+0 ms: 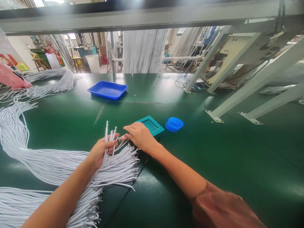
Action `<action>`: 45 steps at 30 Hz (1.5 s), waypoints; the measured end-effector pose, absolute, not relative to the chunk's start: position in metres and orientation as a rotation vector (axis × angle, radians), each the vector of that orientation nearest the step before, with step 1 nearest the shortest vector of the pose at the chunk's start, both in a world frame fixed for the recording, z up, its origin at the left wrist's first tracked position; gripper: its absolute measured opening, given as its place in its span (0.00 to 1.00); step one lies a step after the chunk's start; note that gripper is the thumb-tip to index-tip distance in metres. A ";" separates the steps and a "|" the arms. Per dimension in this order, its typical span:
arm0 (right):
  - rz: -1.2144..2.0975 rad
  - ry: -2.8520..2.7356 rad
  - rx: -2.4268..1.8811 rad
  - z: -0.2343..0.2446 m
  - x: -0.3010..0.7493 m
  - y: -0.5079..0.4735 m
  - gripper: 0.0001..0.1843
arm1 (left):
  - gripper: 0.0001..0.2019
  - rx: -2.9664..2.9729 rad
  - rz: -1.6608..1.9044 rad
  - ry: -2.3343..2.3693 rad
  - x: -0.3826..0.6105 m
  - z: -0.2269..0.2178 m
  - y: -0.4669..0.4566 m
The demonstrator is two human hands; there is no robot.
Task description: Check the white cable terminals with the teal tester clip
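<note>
My left hand (101,150) is closed around several white cables (106,134), whose stripped-looking ends point up. Just to the right, my right hand (140,134) has its thumb and fingers drawn together by a cable end. What sits in that pinch is too small and blurred to name. Below both hands lies a thick bundle of white cables (118,166), its cut ends fanned out to the right. A teal tray (155,129) is partly hidden behind my right hand.
A blue cup (174,124) stands right of the teal tray, and a blue tray (108,90) lies farther back. More cable bundles (80,209) cover the left side. Pale metal legs (225,107) rise at the right from the green table (237,177); a beam (142,19) crosses overhead.
</note>
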State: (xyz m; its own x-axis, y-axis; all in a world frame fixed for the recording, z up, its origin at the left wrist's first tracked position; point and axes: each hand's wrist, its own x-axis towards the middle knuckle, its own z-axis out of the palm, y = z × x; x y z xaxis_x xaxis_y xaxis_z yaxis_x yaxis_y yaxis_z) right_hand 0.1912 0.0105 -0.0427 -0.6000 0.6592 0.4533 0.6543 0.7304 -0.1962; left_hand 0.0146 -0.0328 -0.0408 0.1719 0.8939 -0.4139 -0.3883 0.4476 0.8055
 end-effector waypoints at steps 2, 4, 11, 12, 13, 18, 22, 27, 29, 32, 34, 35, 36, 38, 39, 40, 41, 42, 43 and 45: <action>0.010 -2.609 -1.070 -0.041 0.194 0.011 0.08 | 0.15 0.607 0.993 1.021 0.015 -0.044 -0.031; 0.016 -2.742 -1.063 -0.041 0.194 0.010 0.08 | 0.14 0.617 0.995 1.015 0.015 -0.047 -0.029; -0.030 -2.722 -1.015 -0.047 0.191 0.017 0.10 | 0.12 0.632 0.960 1.041 0.016 -0.052 -0.026; -0.040 -2.693 -1.015 -0.049 0.191 0.018 0.10 | 0.12 0.633 0.952 1.047 0.016 -0.052 -0.025; -0.051 -2.662 -1.017 -0.050 0.191 0.019 0.10 | 0.12 0.636 0.941 1.053 0.017 -0.053 -0.025; -0.119 -2.589 -1.025 -0.056 0.190 0.017 0.07 | 0.11 0.662 0.871 1.134 0.018 -0.057 -0.020; -0.136 -2.608 -1.034 -0.056 0.189 0.017 0.08 | 0.10 0.674 0.858 1.148 0.018 -0.059 -0.017; -0.071 -2.646 -1.040 -0.043 0.198 0.018 0.10 | 0.10 0.643 0.856 1.149 0.019 -0.055 -0.018; -0.155 -2.501 -1.228 -0.040 0.204 0.020 0.20 | 0.10 0.636 0.856 1.160 0.019 -0.054 -0.018; -0.245 -2.300 -1.596 -0.044 0.208 0.024 0.26 | 0.10 0.622 0.846 1.161 0.019 -0.054 -0.018; -0.229 -2.294 -1.670 -0.050 0.209 0.026 0.26 | 0.09 0.609 0.841 1.139 0.017 -0.055 -0.017; -0.219 -2.302 -1.668 -0.052 0.208 0.027 0.26 | 0.09 0.604 0.840 1.123 0.017 -0.055 -0.017; -0.208 -2.307 -1.656 -0.054 0.208 0.027 0.26 | 0.09 0.602 0.842 1.106 0.016 -0.055 -0.017; -0.177 -2.303 -1.638 -0.055 0.208 0.028 0.26 | 0.09 0.594 0.858 1.077 0.013 -0.055 -0.018; -0.162 -2.303 -1.625 -0.055 0.208 0.028 0.26 | 0.09 0.586 0.865 1.063 0.011 -0.055 -0.019; -0.150 -2.303 -1.610 -0.055 0.208 0.028 0.25 | 0.10 0.577 0.869 1.050 0.010 -0.054 -0.020; -0.143 -2.301 -1.597 -0.054 0.208 0.028 0.25 | 0.11 0.568 0.873 1.034 0.008 -0.053 -0.021; -0.139 -2.297 -1.586 -0.054 0.209 0.028 0.25 | 0.11 0.561 0.880 1.016 0.006 -0.052 -0.023; -0.137 -2.293 -1.576 -0.053 0.209 0.028 0.24 | 0.12 0.559 0.888 1.001 0.005 -0.051 -0.024; -0.131 -2.289 -1.561 -0.053 0.209 0.028 0.24 | 0.14 0.560 0.908 0.986 0.003 -0.048 -0.027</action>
State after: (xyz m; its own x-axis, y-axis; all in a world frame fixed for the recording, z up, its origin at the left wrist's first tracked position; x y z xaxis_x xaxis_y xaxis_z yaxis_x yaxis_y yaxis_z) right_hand 0.2094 0.0277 -0.0529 -0.3208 0.8809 0.3480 0.9148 0.3834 -0.1271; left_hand 0.0030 -0.0270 -0.0478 0.2493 0.8514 -0.4615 -0.3896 0.5245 0.7571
